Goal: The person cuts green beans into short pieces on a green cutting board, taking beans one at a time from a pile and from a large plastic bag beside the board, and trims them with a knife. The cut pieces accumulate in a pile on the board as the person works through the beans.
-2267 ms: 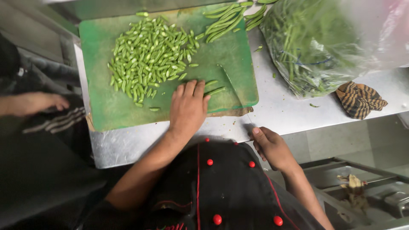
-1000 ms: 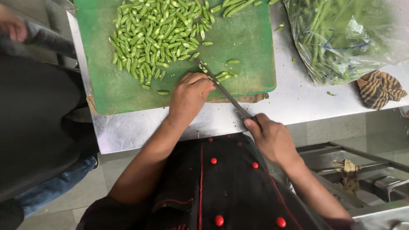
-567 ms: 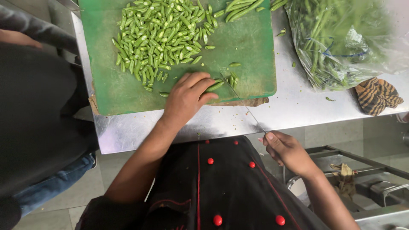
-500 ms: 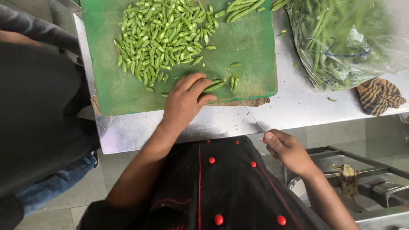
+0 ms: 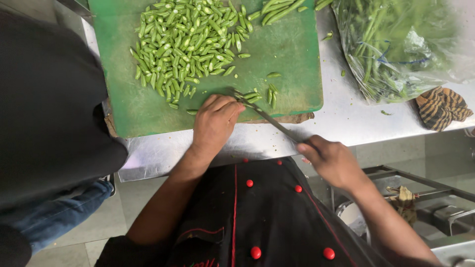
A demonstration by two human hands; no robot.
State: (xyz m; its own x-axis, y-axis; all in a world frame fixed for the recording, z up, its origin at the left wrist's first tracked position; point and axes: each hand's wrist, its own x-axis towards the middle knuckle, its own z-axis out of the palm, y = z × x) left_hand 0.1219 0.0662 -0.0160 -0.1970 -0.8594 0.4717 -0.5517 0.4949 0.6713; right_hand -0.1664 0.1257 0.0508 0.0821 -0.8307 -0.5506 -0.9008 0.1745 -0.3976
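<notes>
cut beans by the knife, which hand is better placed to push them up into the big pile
Left. The left hand already rests on the green board beside the cut beans. The right hand sits off the board, holding the knife.

The cutting board [image 5: 148,109] is dark green. The cut beans [image 5: 188,44] are light green. The counter [image 5: 346,118] is shiny grey. The cloth [image 5: 442,107] has brown and black stripes. The jacket [image 5: 262,217] is black with red buttons [image 5: 256,252].
</notes>
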